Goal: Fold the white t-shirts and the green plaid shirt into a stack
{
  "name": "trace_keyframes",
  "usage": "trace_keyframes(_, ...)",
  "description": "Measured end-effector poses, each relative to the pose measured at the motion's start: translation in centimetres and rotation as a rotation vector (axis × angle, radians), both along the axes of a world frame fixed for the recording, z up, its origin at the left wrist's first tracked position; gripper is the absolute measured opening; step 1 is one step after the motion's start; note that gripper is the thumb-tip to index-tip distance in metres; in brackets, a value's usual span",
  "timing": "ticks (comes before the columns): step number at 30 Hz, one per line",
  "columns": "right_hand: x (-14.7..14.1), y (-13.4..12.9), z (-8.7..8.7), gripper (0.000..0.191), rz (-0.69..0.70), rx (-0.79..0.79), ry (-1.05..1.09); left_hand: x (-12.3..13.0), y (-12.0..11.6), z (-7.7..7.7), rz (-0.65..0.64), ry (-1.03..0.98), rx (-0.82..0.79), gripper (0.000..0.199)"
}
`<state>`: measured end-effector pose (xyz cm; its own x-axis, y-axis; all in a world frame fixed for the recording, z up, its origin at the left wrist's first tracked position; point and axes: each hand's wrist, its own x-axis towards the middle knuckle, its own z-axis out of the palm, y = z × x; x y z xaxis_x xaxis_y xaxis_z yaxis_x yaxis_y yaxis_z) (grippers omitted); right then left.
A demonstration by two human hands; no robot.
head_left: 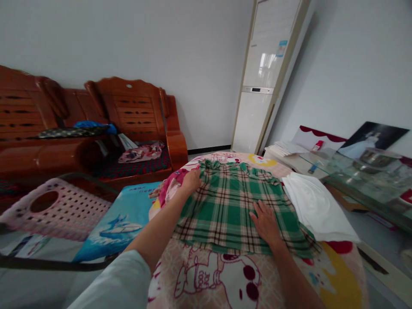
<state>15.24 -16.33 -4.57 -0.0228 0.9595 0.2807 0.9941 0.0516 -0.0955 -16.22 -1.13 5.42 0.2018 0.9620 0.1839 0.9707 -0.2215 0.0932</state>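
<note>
A green plaid garment (230, 206) with a gathered top edge lies spread on the table. My left hand (192, 181) is at its upper left corner, fingers bent together on the cloth, their tips partly hidden. Flat on the right half of the garment rests my right hand (266, 222), fingers apart and holding nothing. Crumpled pink cloth (170, 185) lies beside my left hand. To the right of the garment is a folded white cloth (317, 208), touching its edge.
A patterned tablecloth (206, 277) covers the round table. At the left stand a pink perforated chair back (69, 210), a blue printed cushion (125, 219) and a wooden sofa (128, 111) with cloth on it. A glass shelf (357, 184) stands right, a tall air conditioner (254, 116) behind.
</note>
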Motion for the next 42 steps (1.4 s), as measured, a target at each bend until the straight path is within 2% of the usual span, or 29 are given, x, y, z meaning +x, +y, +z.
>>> trace_keyframes(4, 0.3, 0.1, -0.4, 0.057, 0.005, 0.007, -0.007, -1.4, -1.0, 0.0, 0.094, -0.019, -0.065, 0.028)
trace_keyframes(8, 0.3, 0.2, -0.6, 0.057, -0.004, 0.007, -0.034, -1.6, -1.4, 0.3, 0.099, -0.074, -0.095, 0.020)
trace_keyframes(12, 0.3, 0.2, -0.4, 0.056, -0.009, -0.005, -0.025, -1.4, -0.8, 0.7, 0.116, -0.061, -0.137, 0.016)
trace_keyframes(15, 0.2, 0.2, -0.2, 0.055, -0.010, -0.009, -0.014, -1.3, -0.7, 0.6, 0.071, -0.045, -0.107, 0.021)
trace_keyframes(20, 0.1, 0.1, -0.1, 0.053, -0.012, 0.000, -0.010, -1.7, -2.8, 0.3, 0.024, 0.048, -0.081, 0.050)
trace_keyframes(25, 0.0, -0.1, 0.1, 0.053, -0.010, 0.013, 0.015, -2.1, -4.0, 1.0, -0.037, 0.000, -0.067, 0.055)
trace_keyframes(29, -0.1, -0.1, 0.1, 0.051, -0.003, 0.046, 0.023, -0.2, -3.5, 1.8, -0.130, -0.135, -0.088, 0.048)
trace_keyframes(32, -0.1, 0.0, 0.0, 0.050, 0.004, 0.074, 0.022, 2.4, -3.5, 1.3, -0.218, -0.315, -0.258, 0.038)
trace_keyframes(35, 0.1, -0.1, -0.2, 0.047, 0.012, 0.103, 0.038, 4.2, -3.5, 0.2, -0.346, -0.561, -0.603, 0.038)
trace_keyframes(37, 0.3, -0.2, -0.2, 0.044, 0.029, 0.138, 0.066, 4.5, -3.0, -0.4, -0.361, -0.706, -0.679, 0.038)
trace_keyframes(40, 0.0, -0.4, 0.5, 0.036, 0.077, 0.217, 0.172, 4.0, -1.5, -0.6, -0.212, -0.801, -0.482, 0.036)
trace_keyframes(42, -1.4, -0.3, 1.6, 0.032, 0.148, 0.249, 0.273, 3.4, -0.3, -0.7, -0.105, -0.734, -0.292, 0.033)
